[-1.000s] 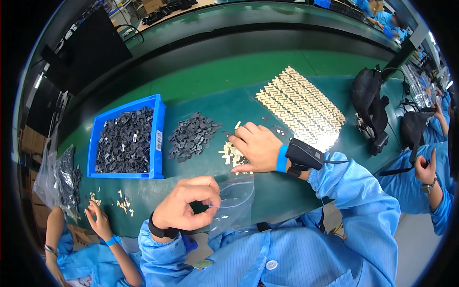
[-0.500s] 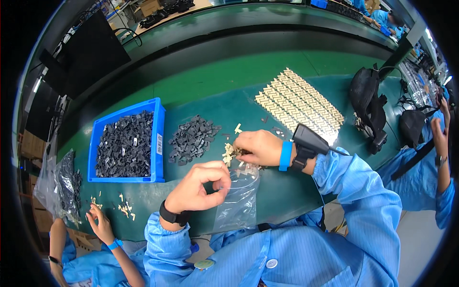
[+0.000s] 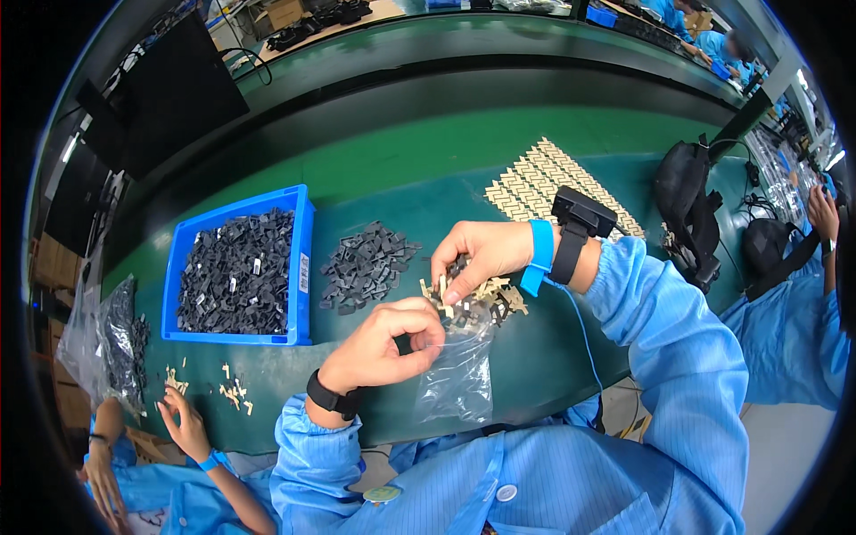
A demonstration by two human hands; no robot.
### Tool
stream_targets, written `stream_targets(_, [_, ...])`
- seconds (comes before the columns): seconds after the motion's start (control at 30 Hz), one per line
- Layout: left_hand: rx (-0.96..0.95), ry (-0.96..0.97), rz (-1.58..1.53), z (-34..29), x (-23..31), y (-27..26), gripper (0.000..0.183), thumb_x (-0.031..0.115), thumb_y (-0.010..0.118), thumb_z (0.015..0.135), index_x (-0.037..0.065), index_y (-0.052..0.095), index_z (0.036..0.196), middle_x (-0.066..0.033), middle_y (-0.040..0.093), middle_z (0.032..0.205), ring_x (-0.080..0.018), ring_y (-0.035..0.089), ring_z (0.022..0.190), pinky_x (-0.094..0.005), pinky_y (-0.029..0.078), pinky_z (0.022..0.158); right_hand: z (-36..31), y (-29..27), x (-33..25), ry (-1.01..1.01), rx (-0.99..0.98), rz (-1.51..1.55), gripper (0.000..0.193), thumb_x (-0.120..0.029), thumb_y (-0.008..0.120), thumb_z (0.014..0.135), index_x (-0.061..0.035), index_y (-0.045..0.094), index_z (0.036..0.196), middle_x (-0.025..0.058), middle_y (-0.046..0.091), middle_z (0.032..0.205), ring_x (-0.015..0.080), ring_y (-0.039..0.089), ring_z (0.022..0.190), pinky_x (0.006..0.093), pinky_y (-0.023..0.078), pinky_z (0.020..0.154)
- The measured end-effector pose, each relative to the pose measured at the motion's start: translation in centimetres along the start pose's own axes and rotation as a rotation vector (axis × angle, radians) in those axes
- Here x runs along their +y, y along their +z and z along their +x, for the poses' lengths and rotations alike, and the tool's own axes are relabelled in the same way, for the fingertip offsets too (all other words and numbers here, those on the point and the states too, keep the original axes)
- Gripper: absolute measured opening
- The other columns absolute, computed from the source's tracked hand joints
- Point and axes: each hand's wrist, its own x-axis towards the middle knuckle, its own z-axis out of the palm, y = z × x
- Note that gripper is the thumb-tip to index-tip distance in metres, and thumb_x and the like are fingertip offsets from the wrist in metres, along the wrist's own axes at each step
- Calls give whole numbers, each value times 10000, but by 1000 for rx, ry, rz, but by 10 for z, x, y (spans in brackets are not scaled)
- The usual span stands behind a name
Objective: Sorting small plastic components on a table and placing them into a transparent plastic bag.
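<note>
My left hand (image 3: 379, 346) is closed, thumb against fingers, at the mouth of a clear plastic bag (image 3: 456, 383) that hangs down over the table's near edge. Beside it, my right hand (image 3: 481, 251) pinches small tan angular pieces between thumb and fingers, right over the bag's mouth. A loose pile of tan pieces (image 3: 506, 300), mixed with some dark ones, lies under and behind the right fingers. Left of that pile is a heap of small black plastic parts (image 3: 367, 267). The fingers partly hide the bag's opening.
A blue bin (image 3: 301, 267) full of black parts stands at left. Tan pieces in a zigzag sheet (image 3: 553, 174) lie behind my right hand. A black strapped device (image 3: 685, 201) rests at right. A co-worker's hand (image 3: 189, 431) is near scattered tan pieces at lower left.
My right hand has lifted and turned, with fingers now pointing down and pinching tan pieces. More of the tan pile shows. My left hand stays at the bag, slightly shifted right.
</note>
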Motion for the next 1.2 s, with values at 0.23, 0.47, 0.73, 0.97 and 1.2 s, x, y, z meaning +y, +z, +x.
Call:
stream_targets(0.23, [35, -13, -43, -1, 0, 1, 107, -4, 638, 705, -6, 603, 806, -57, 532, 797, -133, 519, 710, -257, 430, 654, 9, 5, -8, 59, -269, -167, 168, -101, 712, 724, 9, 651, 836, 34, 631, 749, 86, 566, 693, 237, 433, 610])
stream_targets(0.47, [48, -10, -31, 2, 0, 6, 131, -10, 667, 697, 2, 620, 819, -74, 556, 854, -168, 540, 800, -288, 442, 721, 16, 14, -21, 175, -345, -618, 234, -208, 743, 659, -17, 669, 774, 66, 635, 682, 140, 579, 625, 295, 443, 566])
stream_targets(0.73, [8, 7, 71, 3, -1, 12, 142, -8, 684, 693, 10, 634, 824, -74, 561, 889, -187, 549, 852, -293, 439, 766, 32, 7, -36, 425, -407, -472, 241, -180, 748, 644, 3, 654, 768, 46, 619, 658, 119, 563, 590, 276, 442, 518])
stream_targets(0.97, [22, -22, 7, -1, -4, 7, 132, 7, 697, 691, 12, 642, 812, -70, 553, 899, -183, 540, 875, -290, 428, 783, 33, 13, -41, 582, -367, -317, 182, -152, 677, 734, 7, 637, 814, 38, 613, 712, 120, 574, 602, 257, 503, 573])
stream_targets(1.2, [123, -39, 116, 0, 0, 5, 110, 35, 707, 684, 35, 659, 783, -51, 536, 826, -165, 521, 807, -270, 410, 712, 30, 11, -42, 580, -376, -288, 225, -151, 621, 771, 44, 625, 883, 73, 590, 773, 154, 605, 675, 275, 540, 615])
